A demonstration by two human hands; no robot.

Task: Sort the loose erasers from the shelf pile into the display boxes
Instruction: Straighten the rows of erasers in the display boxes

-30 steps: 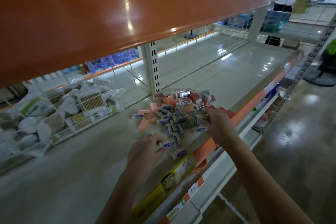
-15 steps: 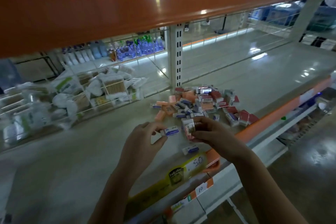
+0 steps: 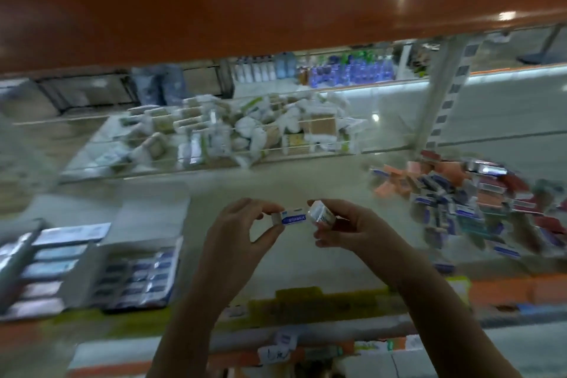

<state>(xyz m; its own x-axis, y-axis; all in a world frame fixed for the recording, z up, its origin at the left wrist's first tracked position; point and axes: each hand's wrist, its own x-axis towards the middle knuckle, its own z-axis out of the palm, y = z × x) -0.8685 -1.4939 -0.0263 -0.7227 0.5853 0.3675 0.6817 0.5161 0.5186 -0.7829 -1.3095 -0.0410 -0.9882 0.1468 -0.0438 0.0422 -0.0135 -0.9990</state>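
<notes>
I've got both hands up mid-frame over the shelf (image 3: pixel 306 181). My left hand (image 3: pixel 236 233) pinches a blue-banded eraser (image 3: pixel 291 217) betw thumb and fingers, long side level. My right hand (image 3: pixel 346 228) is curled round a second eraser (image 3: pixel 320 213), end face toward me; can't tell if the two erasers touch, they're v. close. The loose pile (image 3: pixel 478 196) sits at 3 o'clock from my hands, well apart. The display boxes (image 3: pixel 136 278) lie at 8 o'clock, near the shelf front, w/ rows of blue-wrapped erasers already in. More flat packs (image 3: pixel 49 270) sit at 9 o'clock beside them; too smeared to say what they are. Everything's blurred, so detail is weak. Risks as I see them: w/ a light fingertip hold, either eraser could slip on the swing over to the boxes and drop off the front lip to the floor. W/ the view this smeared I could also misread the label and put it in the wrong box. Coming in careless, I could knock the rows already packed out of line.
</notes>
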